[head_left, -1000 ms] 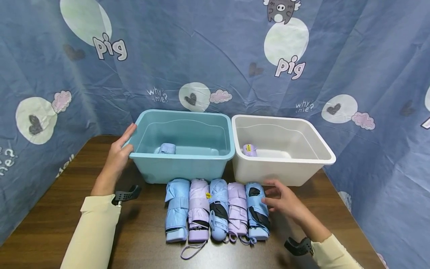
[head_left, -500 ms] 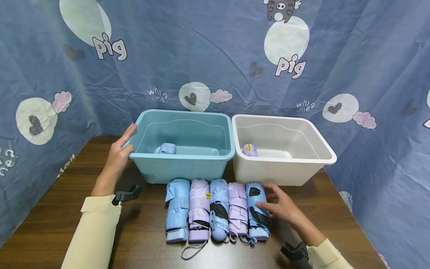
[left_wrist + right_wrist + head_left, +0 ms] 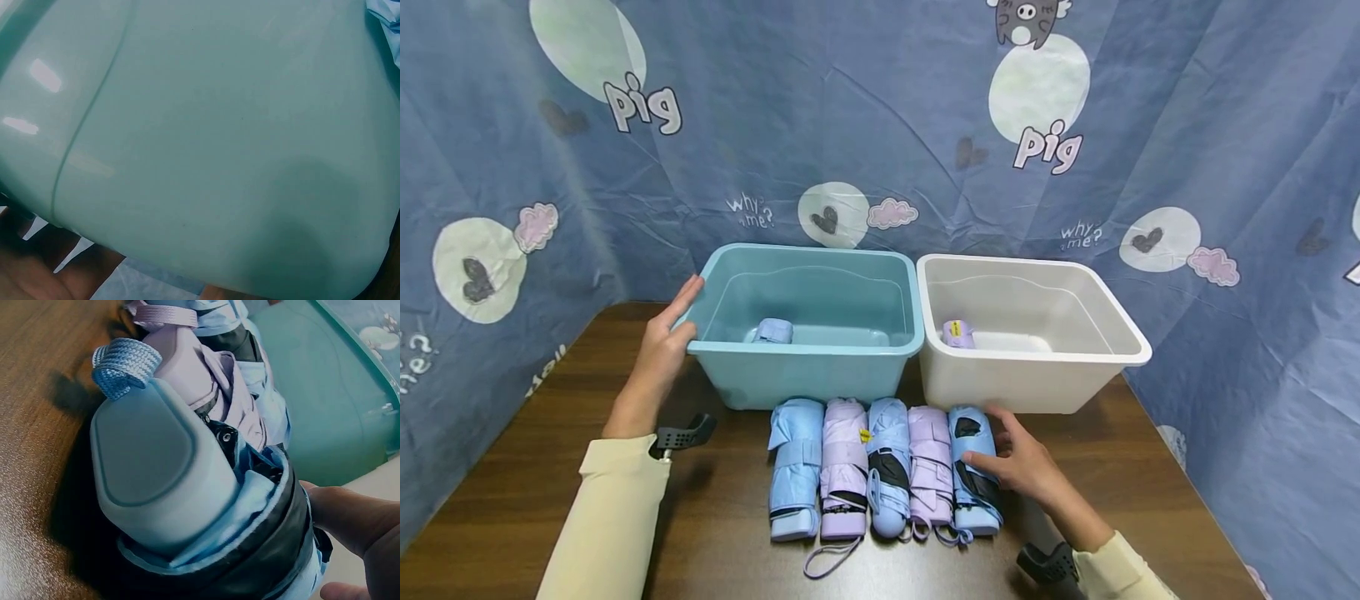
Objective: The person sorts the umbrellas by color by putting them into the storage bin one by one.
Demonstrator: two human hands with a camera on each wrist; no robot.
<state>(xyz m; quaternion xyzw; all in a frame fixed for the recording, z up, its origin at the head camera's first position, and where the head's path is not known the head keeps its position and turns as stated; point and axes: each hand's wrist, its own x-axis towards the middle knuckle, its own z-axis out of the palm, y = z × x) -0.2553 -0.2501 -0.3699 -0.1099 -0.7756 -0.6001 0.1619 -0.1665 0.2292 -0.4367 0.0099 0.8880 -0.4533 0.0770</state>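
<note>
Five-fingered left hand (image 3: 664,343) rests at the left end of the turquoise bin (image 3: 805,375), its fingers straight along the side and the thumb at the front corner. In the left wrist view its fingers (image 3: 87,269) show past the bin's edge. My right hand (image 3: 1030,462) holds the rightmost blue folding umbrella (image 3: 976,518), thumb across its top and fingers at its right side. That umbrella lies at the end of a row; its pale handle end (image 3: 150,450) and strap loop (image 3: 125,362) face the right wrist camera. A lilac umbrella (image 3: 931,467) lies directly beside it.
Further left in the row are a blue umbrella (image 3: 889,475), a lilac umbrella (image 3: 844,467) and another blue umbrella (image 3: 796,467). A white bin (image 3: 1022,383) adjoins the turquoise one. Inside them sit a blue umbrella (image 3: 773,331) and a lilac umbrella (image 3: 957,334), respectively.
My right hand has moved left onto the rightmost blue umbrella, its thumb now lying over it. The left hand and both bins have stayed put.
</note>
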